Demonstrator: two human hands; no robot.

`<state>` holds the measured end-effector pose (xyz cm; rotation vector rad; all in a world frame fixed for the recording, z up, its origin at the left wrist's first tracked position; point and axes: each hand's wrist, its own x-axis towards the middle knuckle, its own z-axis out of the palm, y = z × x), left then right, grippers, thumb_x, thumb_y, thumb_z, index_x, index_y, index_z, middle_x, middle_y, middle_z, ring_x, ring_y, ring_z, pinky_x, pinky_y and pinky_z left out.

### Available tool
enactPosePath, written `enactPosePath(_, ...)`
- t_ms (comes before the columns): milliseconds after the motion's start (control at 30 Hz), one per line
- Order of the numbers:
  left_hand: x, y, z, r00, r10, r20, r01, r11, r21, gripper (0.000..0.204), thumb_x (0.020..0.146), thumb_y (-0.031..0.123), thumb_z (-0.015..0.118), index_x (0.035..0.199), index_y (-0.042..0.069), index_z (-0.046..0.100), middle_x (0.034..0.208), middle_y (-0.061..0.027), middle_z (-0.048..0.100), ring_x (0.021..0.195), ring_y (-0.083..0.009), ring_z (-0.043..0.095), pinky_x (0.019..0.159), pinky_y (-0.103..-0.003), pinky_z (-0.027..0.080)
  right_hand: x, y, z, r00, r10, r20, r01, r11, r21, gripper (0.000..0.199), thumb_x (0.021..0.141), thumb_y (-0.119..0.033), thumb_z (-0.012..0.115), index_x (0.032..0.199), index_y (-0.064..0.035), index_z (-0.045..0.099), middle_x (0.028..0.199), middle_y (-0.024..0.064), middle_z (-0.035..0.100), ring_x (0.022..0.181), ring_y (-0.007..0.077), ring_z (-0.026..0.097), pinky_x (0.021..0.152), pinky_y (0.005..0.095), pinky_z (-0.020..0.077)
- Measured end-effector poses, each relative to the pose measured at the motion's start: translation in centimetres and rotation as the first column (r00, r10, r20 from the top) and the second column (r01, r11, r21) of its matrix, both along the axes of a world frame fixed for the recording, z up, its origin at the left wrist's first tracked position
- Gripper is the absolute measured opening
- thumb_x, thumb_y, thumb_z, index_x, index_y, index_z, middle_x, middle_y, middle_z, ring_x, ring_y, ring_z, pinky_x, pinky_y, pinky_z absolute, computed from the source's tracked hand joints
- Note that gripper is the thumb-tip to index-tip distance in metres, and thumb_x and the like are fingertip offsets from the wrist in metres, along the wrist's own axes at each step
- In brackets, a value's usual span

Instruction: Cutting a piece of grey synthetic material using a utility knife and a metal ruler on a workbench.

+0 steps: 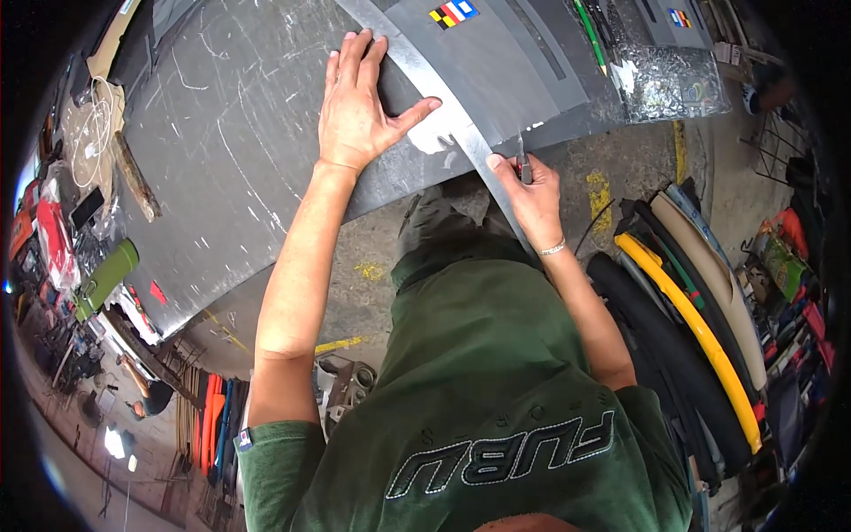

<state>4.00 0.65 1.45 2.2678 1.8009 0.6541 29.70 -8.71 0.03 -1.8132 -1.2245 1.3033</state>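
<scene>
The person leans over a big grey table (222, 160) with many white scratches. A dark grey sheet (496, 66) lies on it, near the far edge. A long metal ruler (443, 93) lies across the sheet. The left hand (359, 102) is flat and open, with its fingers spread, and presses down on the sheet just beside the ruler. The right hand (532, 191) is closed around a small knife (523, 164), with the blade right at the ruler's edge. Rolled yellow and black strips (691, 328) lie on the floor to the right.
</scene>
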Motion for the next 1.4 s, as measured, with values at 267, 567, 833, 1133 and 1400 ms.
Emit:
enactPosePath(267,0.06,0.03,0.24,1.0,0.007,0.018,-0.007,0.999,-0.036,0.101,0.071,0.061,0.087,0.145,0.002,0.052,0.155,-0.0195,0.046,0.149,-0.0371,0.038,0.125,-0.054,0.025,-0.13,-0.15,0.31,0.996,-0.049,-0.073,0.045,0.998,-0.054,0.023,0.092,-0.022,0.082,0.084,-0.0018,0.074,0.068,-0.0095,0.055,0.064,0.0014,0.043,0.057,0.0232,0.0365)
enactPosePath(567,0.14,0.07,0.33,1.0,0.008,0.02,-0.007,0.999,-0.039,0.1,0.07,0.06,0.088,0.145,0.003,0.053,0.155,-0.0189,0.046,0.149,-0.0373,0.038,0.125,-0.055,0.025,-0.05,-0.11,0.48,0.998,-0.042,-0.056,0.037,0.996,-0.077,0.026,0.092,-0.023,0.082,0.081,-0.0017,0.071,0.067,-0.0087,0.055,0.064,0.002,0.044,0.058,0.0234,0.037)
enactPosePath(833,0.11,0.05,0.3,1.0,0.008,0.019,-0.008,0.999,-0.039,0.1,0.07,0.059,0.088,0.145,0.003,0.052,0.155,-0.0184,0.046,0.149,-0.0373,0.038,0.125,-0.055,0.025,0.0,-0.03,0.69,0.998,-0.022,-0.051,0.019,0.997,-0.068,0.025,0.093,-0.022,0.081,0.081,-0.0025,0.071,0.066,-0.0086,0.055,0.064,0.002,0.044,0.058,0.0233,0.0374)
enactPosePath(1133,0.17,0.08,0.25,1.0,0.01,0.015,-0.01,0.999,-0.041,0.101,0.07,0.06,0.088,0.145,0.003,0.052,0.155,-0.0183,0.045,0.149,-0.0373,0.038,0.125,-0.054,0.025,-0.08,0.03,0.49,0.998,-0.031,-0.051,0.029,0.999,-0.045,0.025,0.092,-0.021,0.081,0.079,-0.0025,0.071,0.066,-0.0096,0.055,0.063,0.0013,0.044,0.057,0.0227,0.0368)
enactPosePath(1400,0.08,0.08,0.1,1.0,0.01,-0.001,-0.01,0.999,-0.031,0.101,0.07,0.062,0.087,0.145,0.003,0.053,0.156,-0.0188,0.045,0.149,-0.0357,0.038,0.126,-0.053,0.024,-0.13,0.05,0.68,0.998,-0.035,-0.056,0.032,0.998,-0.046,0.025,0.092,-0.023,0.081,0.081,-0.0026,0.072,0.066,-0.0098,0.054,0.063,0.0013,0.043,0.057,0.0227,0.0366)
